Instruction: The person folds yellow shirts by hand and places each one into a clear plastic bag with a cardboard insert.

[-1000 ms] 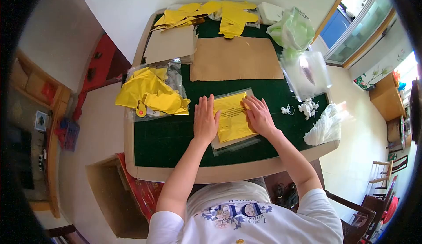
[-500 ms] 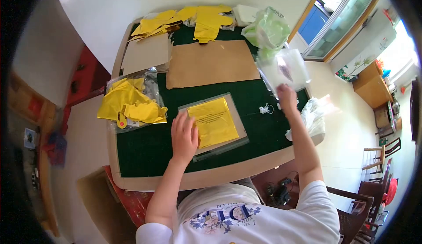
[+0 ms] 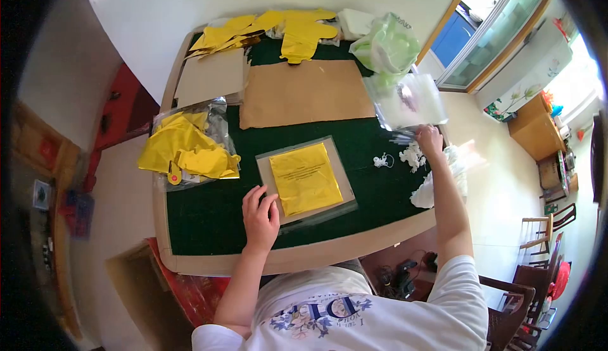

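Green felt covers the table (image 3: 209, 218), which has a pale raised rim and stands against a white wall, with glazed doors off to the right. The left hand (image 3: 259, 215) lies flat and open, fingers loosely spread, pressing the near-left corner of a clear sleeve (image 3: 345, 186) that holds a square yellow sheet (image 3: 306, 179) at the middle of the table; it grips nothing. The right hand (image 3: 430, 141) is out at the right edge, its fingers curled at the near corner of a glossy stack of clear bags (image 3: 405, 101); whether they have pinched one I cannot tell. Beside that hand lie small white bits (image 3: 413, 156) and a crinkled white plastic bundle (image 3: 437, 186) that overhangs the right edge. The likely trouble is slippage: the film looks slick, so a tug could drag several bags at once or sweep the white bits off the edge, and the sleeve, pinned at one corner only, could pivot on the felt. Matte brown cardboard (image 3: 307, 93) lies flat toward the far edge, a crumpled yellow foil heap (image 3: 183, 148) sits at the left edge, and a soft green bag (image 3: 387, 46) sits at the far-right corner.
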Tool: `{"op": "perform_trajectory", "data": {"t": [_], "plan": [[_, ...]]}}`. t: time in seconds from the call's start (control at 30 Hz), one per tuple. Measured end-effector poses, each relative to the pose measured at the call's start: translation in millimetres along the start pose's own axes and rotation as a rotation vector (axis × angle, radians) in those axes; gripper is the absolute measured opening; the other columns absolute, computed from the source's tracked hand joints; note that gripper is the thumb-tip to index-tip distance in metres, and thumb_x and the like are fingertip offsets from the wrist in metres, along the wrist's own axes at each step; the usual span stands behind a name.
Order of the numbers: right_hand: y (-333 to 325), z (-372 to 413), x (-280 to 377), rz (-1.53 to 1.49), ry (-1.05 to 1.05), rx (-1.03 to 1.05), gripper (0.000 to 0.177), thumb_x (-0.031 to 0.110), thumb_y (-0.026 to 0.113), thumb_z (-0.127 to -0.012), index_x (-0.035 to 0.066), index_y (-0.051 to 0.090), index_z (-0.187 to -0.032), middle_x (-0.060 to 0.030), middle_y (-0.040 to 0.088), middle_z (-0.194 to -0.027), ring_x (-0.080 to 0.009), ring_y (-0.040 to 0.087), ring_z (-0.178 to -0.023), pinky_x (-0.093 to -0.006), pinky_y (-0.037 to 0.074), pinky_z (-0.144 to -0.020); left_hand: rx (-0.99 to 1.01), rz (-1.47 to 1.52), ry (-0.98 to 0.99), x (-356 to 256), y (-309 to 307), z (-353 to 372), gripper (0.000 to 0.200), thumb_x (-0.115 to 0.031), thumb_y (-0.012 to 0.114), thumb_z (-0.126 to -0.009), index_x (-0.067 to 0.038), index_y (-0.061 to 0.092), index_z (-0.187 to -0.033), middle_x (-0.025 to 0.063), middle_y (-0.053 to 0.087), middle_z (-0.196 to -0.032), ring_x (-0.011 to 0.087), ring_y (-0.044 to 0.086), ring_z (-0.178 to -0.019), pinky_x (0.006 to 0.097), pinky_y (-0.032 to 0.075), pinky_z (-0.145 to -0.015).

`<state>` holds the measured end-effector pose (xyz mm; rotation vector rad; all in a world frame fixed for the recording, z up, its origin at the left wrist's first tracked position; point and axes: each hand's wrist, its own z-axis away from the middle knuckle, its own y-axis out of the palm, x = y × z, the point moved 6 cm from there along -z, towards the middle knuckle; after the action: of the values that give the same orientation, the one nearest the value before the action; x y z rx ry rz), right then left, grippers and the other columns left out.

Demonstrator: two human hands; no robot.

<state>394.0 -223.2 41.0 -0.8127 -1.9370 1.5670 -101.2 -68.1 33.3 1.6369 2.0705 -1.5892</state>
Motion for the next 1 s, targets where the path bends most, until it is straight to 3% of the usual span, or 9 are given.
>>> {"op": "perform_trajectory", "data": {"t": [0.23, 0.33, 0.4, 0.47, 0.5, 0.57, 0.63, 0.87, 1.0], "plan": [[-23, 5, 20, 0.111, -0.119, -0.109, 0.01, 0.016, 0.058, -0.079, 0.008, 0.065, -0.081, -0.0116, 0.064, -0.09, -0.0322, 0.061, -0.093, -0.0441, 0.048, -0.082, -0.053, -0.011, 0.085, -15, -7, -1, 0.016, -0.001, 0.064, -0.078, -0.007, 0.064, -0.093, 0.0118, 0.059, -0.108, 0.032, 0.055, -0.104, 0.0422, 0.046, -0.089], [-53, 24, 42, 0.118, -0.167, -0.146, 0.01, 0.017, 0.058, -0.083, 0.009, 0.064, -0.083, -0.0104, 0.065, -0.088, -0.0293, 0.062, -0.091, -0.0432, 0.049, -0.077, 0.135, 0.114, 0.225, -51, 1, 17, 0.017, -0.003, 0.066, -0.079, -0.006, 0.063, -0.095, 0.0104, 0.062, -0.099, 0.0287, 0.059, -0.097, 0.0393, 0.048, -0.085], [-55, 54, 60, -0.159, -0.225, -0.147, 0.011, 0.016, 0.06, -0.083, 0.007, 0.066, -0.086, -0.0135, 0.065, -0.087, -0.0329, 0.063, -0.087, -0.0443, 0.049, -0.074, 0.287, 0.222, 0.305, -78, 19, 33, 0.017, -0.005, 0.065, -0.08, -0.006, 0.064, -0.097, 0.0098, 0.065, -0.1, 0.0268, 0.061, -0.099, 0.0374, 0.051, -0.087], [-65, 113, 111, -0.487, -0.151, 0.091, 0.013, 0.008, 0.065, -0.081, 0.005, 0.066, -0.094, -0.0154, 0.065, -0.081, -0.0308, 0.065, -0.076, -0.0385, 0.051, -0.067, 0.327, 0.275, 0.352, -96, 36, 38, 0.022, -0.006, 0.065, -0.08, -0.004, 0.064, -0.101, 0.0108, 0.063, -0.108, 0.0274, 0.059, -0.106, 0.0371, 0.05, -0.091], [-66, 142, 133, -0.638, -0.269, 0.177, 0.016, 0.005, 0.066, -0.079, 0.005, 0.065, -0.095, -0.0136, 0.064, -0.077, -0.0272, 0.065, -0.073, -0.0351, 0.051, -0.066, 0.34, 0.279, 0.364, -101, 43, 39, 0.024, -0.006, 0.065, -0.08, -0.004, 0.064, -0.103, 0.0112, 0.062, -0.112, 0.0277, 0.058, -0.108, 0.0372, 0.049, -0.093], [-58, 188, 162, -0.647, -0.214, 0.479, 0.019, 0.005, 0.068, -0.077, 0.005, 0.064, -0.096, -0.0118, 0.064, -0.078, -0.0253, 0.065, -0.071, -0.0342, 0.051, -0.064, 0.347, 0.209, 0.361, -106, 53, 39, 0.026, -0.008, 0.064, -0.08, -0.003, 0.064, -0.105, 0.0121, 0.059, -0.118, 0.028, 0.055, -0.113, 0.038, 0.047, -0.096], [-57, 213, 172, -0.695, -0.19, 0.545, 0.021, 0.006, 0.068, -0.076, 0.005, 0.063, -0.096, -0.0111, 0.064, -0.077, -0.0234, 0.065, -0.069, -0.0335, 0.051, -0.062, 0.358, 0.153, 0.361, -106, 59, 39, 0.027, -0.01, 0.064, -0.081, -0.003, 0.063, -0.107, 0.0129, 0.057, -0.121, 0.0283, 0.053, -0.117, 0.0388, 0.044, -0.099], [-45, 216, 177, -0.626, -0.111, 0.468, 0.018, 0.004, 0.066, -0.078, 0.001, 0.062, -0.096, -0.012, 0.063, -0.075, -0.0236, 0.064, -0.067, -0.0335, 0.051, -0.062, 0.393, 0.126, 0.359, -101, 64, 41, 0.03, -0.013, 0.063, -0.082, -0.001, 0.062, -0.109, 0.0138, 0.055, -0.124, 0.0287, 0.048, -0.122, 0.04, 0.039, -0.105], [-51, 208, 187, -0.867, -0.078, 0.291, 0.016, 0.0, 0.062, -0.079, 0.001, 0.062, -0.095, -0.0136, 0.061, -0.084, -0.0248, 0.063, -0.072, -0.0343, 0.05, -0.062, 0.393, 0.122, 0.355, -100, 66, 43, 0.03, -0.013, 0.062, -0.082, -0.001, 0.062, -0.109, 0.0137, 0.055, -0.125, 0.0288, 0.049, -0.122, 0.04, 0.039, -0.105]]}}
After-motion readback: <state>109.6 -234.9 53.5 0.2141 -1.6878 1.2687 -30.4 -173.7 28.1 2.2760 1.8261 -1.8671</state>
